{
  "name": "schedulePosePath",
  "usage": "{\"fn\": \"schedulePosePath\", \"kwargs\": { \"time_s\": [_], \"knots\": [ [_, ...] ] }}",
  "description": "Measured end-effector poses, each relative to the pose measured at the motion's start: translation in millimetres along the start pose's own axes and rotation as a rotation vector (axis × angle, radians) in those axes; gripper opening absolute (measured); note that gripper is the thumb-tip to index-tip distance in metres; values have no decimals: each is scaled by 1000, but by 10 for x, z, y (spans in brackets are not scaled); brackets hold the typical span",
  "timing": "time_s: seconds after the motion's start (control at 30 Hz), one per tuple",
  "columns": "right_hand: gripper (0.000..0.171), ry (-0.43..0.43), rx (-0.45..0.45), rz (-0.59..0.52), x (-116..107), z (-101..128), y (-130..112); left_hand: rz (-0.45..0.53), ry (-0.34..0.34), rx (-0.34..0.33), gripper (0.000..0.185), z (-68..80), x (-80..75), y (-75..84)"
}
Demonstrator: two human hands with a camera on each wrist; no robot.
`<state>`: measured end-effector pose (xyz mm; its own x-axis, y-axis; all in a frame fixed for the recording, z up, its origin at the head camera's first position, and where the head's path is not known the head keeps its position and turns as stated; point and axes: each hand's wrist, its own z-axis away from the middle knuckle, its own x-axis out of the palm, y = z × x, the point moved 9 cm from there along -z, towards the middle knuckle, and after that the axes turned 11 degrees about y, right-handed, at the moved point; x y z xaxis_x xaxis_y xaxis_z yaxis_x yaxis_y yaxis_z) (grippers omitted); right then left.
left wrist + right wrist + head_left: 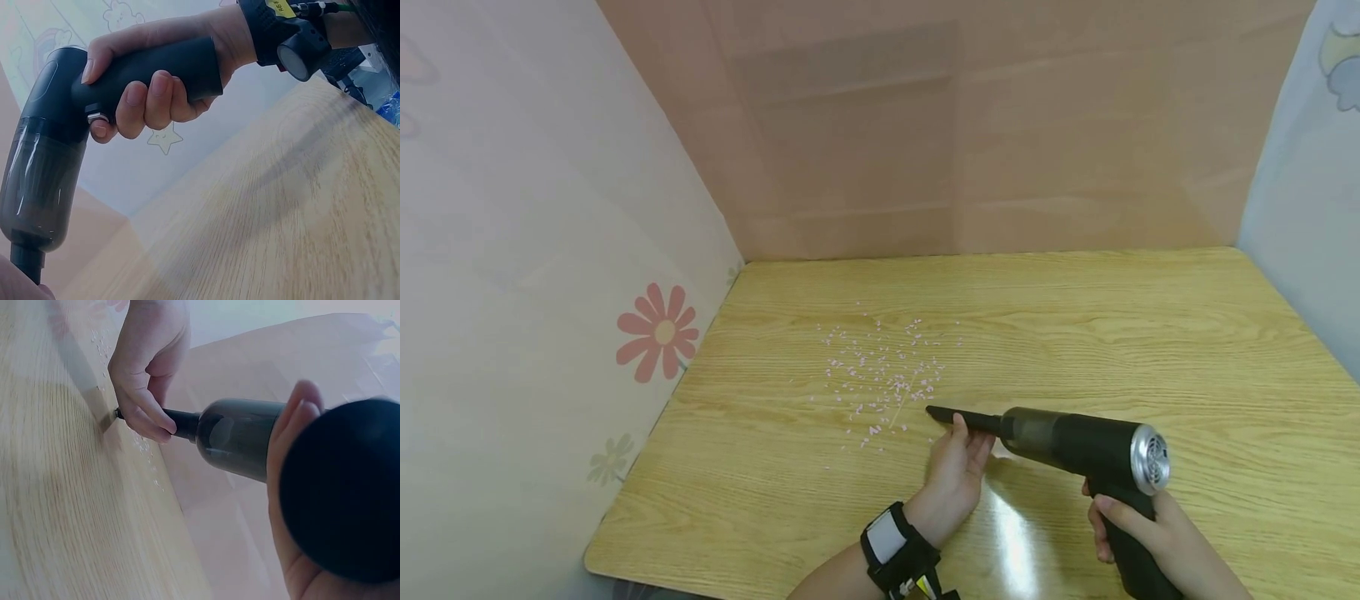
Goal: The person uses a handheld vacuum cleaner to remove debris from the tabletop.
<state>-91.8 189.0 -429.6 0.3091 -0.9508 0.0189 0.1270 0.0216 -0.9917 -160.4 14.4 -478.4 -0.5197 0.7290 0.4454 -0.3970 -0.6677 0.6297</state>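
lower centre of frame: right hand (1138, 521) wraps the pistol grip of the black handheld vacuum cleaner (1075, 450), left hand (957, 467) pinches its slim nozzle (962, 419), apparently steadying it toward scattered pink-white paper scraps (880, 375) on the light wooden tabletop (1150, 333).

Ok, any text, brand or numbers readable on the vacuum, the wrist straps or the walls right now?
Yellow tag on the right wrist strap: dark print, cropped and blurred, not readable.
Left wrist strap: white patch, no legible text.
Handheld vacuum, held by the right hand with the left hand on its nozzle: no brand or label visible.
Walls: only a flower picture, no words.
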Motion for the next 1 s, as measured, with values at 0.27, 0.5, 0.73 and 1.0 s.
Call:
{"fn": "schedulePosePath", "kwargs": {
  "time_s": [0.27,0.5,0.73,1.0],
  "knots": [
    [30,-36,38,-16,0,20,25,6,-12,-6,30,18,-27,-10],
    [35,-117,86,-150,-49,93,62,11,-23,-17,30,79,-42,-78],
    [35,-156,218,-246,-147,188,161,-14,-42,-30,34,158,-43,-168],
    [41,-243,221,-347,-183,305,178,-52,-57,-31,41,278,-53,-235]
  ]
}}
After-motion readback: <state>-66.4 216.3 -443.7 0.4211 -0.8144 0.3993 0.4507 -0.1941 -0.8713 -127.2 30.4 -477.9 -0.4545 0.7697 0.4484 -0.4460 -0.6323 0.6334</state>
